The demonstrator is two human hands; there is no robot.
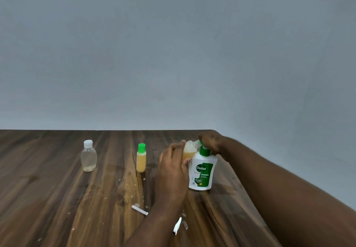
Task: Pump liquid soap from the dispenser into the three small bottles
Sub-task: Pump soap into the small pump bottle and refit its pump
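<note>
The left hand grips a small bottle tilted to the dispenser spout to catch soap, while the right hand curls over its top.

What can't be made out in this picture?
Head view:
Spout of the dispenser: covered by the right hand.
The small bottle held there: partly behind the left hand, fill level unclear.
Fine print on the dispenser: too small.
The white pieces on the table: too small to identify.
</note>
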